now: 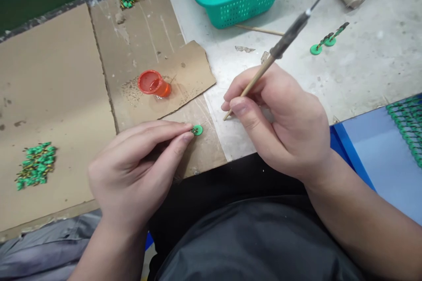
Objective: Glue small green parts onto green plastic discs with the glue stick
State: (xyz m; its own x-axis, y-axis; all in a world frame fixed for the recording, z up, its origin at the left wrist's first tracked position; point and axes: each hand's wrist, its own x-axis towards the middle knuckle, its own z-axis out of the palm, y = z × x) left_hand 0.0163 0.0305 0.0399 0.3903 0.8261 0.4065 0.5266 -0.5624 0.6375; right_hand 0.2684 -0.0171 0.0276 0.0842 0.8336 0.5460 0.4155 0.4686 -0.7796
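The left hand (132,171) pinched a small green disc (198,130) just below the orange cup (153,83); the right hand (283,123) gripped a stick (260,73). A careless nudge could likely tip that cup.

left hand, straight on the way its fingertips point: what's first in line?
The small green disc already pinched at the left hand's fingertips; past it bare cardboard, then probably the right hand, though depth is unclear.
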